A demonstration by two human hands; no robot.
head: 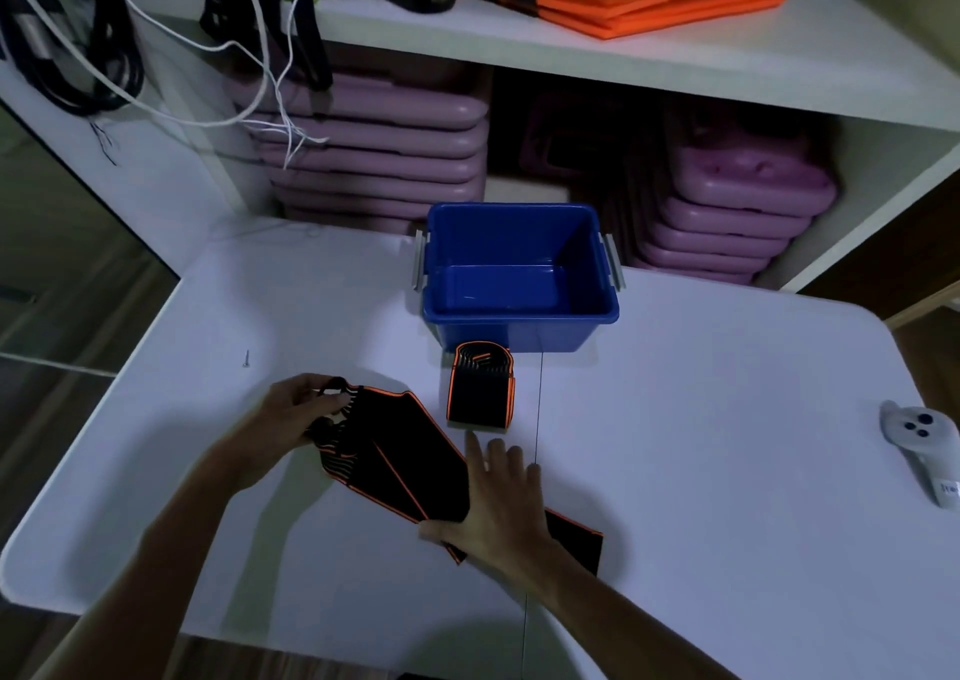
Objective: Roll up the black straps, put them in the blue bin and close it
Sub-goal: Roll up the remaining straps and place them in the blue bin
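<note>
Between the two hands lies the unrolled black strap (387,458), its far end pinched by the left hand (291,419) to begin the roll while the flat, open-fingered right hand (498,503) pins it down, beyond a rolled strap (480,388) and the empty, lidless blue bin (519,274).

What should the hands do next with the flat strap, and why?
Probably start rolling: the left hand pinches the end of the unrolled strap, the right hand presses it flat. One rolled strap already stands before the blue bin, which holds nothing.
</note>
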